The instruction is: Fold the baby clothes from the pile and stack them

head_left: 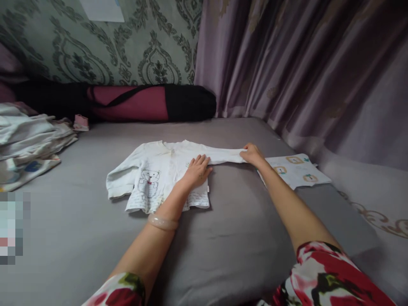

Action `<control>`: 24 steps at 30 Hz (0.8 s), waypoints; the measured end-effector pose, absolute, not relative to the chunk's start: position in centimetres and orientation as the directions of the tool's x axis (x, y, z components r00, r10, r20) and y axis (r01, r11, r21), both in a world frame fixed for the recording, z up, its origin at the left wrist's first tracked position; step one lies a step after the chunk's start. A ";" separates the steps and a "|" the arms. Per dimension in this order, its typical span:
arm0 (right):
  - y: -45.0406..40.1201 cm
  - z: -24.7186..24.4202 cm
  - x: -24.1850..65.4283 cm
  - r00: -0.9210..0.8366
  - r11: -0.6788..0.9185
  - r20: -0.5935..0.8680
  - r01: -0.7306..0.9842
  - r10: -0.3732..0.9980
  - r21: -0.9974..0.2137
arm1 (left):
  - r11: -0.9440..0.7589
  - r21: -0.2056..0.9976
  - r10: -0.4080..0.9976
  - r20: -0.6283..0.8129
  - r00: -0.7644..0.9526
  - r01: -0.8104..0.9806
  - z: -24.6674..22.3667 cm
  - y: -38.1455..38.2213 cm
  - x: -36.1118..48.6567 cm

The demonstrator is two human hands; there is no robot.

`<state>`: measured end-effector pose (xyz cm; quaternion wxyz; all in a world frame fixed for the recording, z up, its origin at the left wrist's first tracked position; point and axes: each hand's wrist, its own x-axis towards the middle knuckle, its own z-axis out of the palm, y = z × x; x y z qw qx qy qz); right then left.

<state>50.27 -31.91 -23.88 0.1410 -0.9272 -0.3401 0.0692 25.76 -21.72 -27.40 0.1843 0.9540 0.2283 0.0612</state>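
White across shirt (169, 173), pressed under flat left hand (196, 172). Stretched rightward along sleeve (223, 156) into pinch of right hand (253, 154).

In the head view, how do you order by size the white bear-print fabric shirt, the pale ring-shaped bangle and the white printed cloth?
1. White bear-print shirt
2. White printed cloth
3. Pale ring-shaped bangle

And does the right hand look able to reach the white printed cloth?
Probably yes: the white printed cloth lies mostly uncovered beside the right forearm, but the right hand holds the bear-print shirt's sleeve.
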 end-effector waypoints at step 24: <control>-22.6 -25.1 38.7 0.033 -0.131 -0.185 0.826 0.982 -0.548 | -0.896 0.399 0.298 0.218 0.929 0.194 -28.8 -21.4 26.4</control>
